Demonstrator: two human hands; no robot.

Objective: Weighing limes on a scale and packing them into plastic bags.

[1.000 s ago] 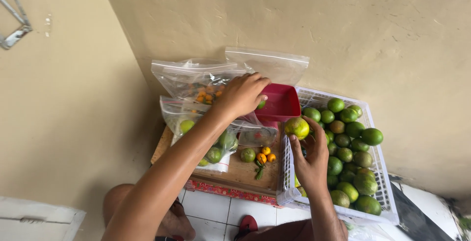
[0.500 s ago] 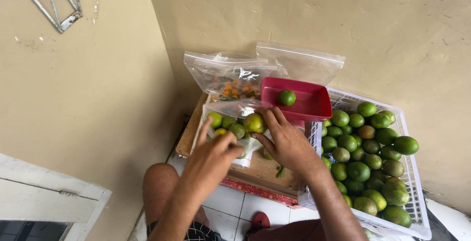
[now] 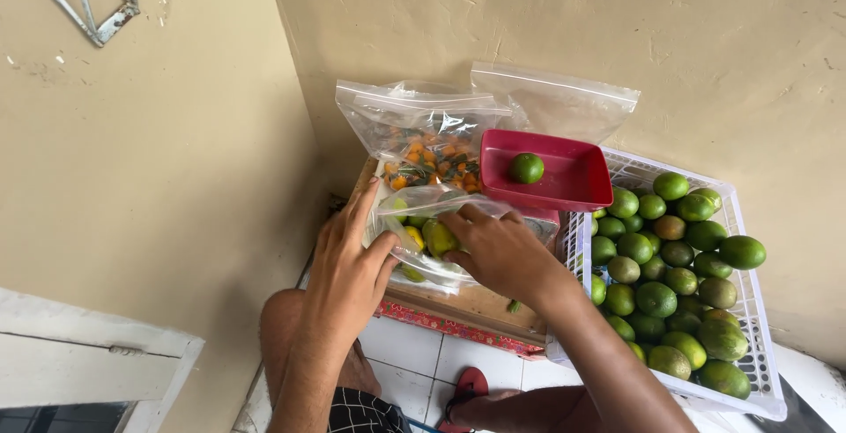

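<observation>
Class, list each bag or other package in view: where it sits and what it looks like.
Clear zip bag: on the wooden board, under both hands, holding green and yellow limes.
Clear zip bag: upright behind it, small orange and green pieces inside.
Clear zip bag: against the wall behind the red tray, looks empty.
No labels, signs or screens.

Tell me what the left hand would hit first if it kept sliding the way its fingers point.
The left hand points up and right along the edge of the clear bag of limes. Going on, it would likely meet the bag of small orange fruits first, though depth is hard to judge.
</observation>
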